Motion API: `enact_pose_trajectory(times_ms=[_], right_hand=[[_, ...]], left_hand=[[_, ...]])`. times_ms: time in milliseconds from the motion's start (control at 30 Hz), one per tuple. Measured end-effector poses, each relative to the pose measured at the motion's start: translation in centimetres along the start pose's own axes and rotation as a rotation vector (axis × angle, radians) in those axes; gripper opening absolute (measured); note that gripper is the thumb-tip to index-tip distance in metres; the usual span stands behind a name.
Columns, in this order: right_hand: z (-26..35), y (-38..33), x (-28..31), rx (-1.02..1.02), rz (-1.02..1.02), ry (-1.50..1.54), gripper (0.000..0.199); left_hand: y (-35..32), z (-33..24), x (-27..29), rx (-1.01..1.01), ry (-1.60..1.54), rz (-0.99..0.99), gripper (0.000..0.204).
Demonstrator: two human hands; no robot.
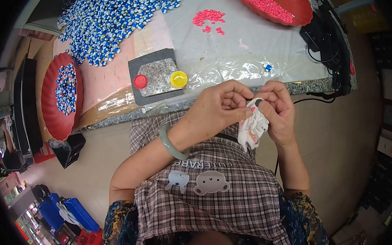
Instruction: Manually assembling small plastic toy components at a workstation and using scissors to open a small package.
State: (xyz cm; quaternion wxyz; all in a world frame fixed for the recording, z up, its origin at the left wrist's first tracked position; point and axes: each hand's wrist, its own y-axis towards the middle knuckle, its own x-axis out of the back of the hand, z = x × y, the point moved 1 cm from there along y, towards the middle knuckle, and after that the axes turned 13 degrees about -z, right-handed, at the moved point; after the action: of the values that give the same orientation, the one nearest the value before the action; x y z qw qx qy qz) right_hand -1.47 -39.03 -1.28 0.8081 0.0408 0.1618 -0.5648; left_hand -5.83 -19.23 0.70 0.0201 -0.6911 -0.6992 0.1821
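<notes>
Both my hands meet just in front of the table's near edge. Between the thumb and fingers of my left hand (217, 108) is a small pink piece (252, 109); its shape is mostly hidden. My right hand (278, 114) is closed around a crumpled white cloth (251, 131) with faint pink stains, which hangs below the fingers. A small dark patch shows at the right thumb tip; I cannot tell what it is. On the table beyond the hands lies a single blue-and-white piece (267, 68). Loose pink pieces (209, 17) form a small group farther back.
A large heap of blue-and-white pieces (108, 20) covers the far left. Red bowls stand at left (47, 97) and far right (301, 14). Left of my hands, a stone block (156, 77) bears a red cap (140, 81) and a yellow round container (179, 79). Black cables (330, 92) run at right.
</notes>
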Motion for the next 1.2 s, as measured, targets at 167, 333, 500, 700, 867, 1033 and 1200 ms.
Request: enact_pose_trajectory(times_ms=[167, 333, 500, 700, 867, 1033, 1200], right_hand=[[0.7, -0.1, -0.3, 0.049, -0.018, -0.069, 0.034], [1.6, -0.5, -1.0, 0.293, -0.089, -0.501, 0.024], [3.2, -0.4, -1.9, 0.795, -0.135, -0.812, 0.023], [3.6, -0.8, -2.9, 1.001, -0.101, -0.951, 0.029], [3.3, -0.4, -3.1, 1.052, -0.091, -1.015, 0.028], [3.6, -0.5, -3.0, 1.066, -0.077, -1.106, 0.028], [3.7, -0.4, -3.1, 1.038, -0.056, -1.114, 0.027]], left_hand=[[-0.1, 0.1, 0.3, 0.190, -0.069, 0.118, 0.022], [-0.4, 0.7, -0.2, 0.024, -0.153, 0.087, 0.012], [-0.3, 0.0, 0.0, 0.072, -0.187, 0.047, 0.010], [-0.2, 0.3, -0.2, 0.069, -0.177, -0.021, 0.010], [-0.4, 0.5, -0.2, 0.066, -0.125, -0.033, 0.010], [-0.6, 0.5, -0.5, 0.010, -0.078, -0.075, 0.008], [-1.0, 0.0, -0.7, -0.075, 0.076, -0.143, 0.010]])
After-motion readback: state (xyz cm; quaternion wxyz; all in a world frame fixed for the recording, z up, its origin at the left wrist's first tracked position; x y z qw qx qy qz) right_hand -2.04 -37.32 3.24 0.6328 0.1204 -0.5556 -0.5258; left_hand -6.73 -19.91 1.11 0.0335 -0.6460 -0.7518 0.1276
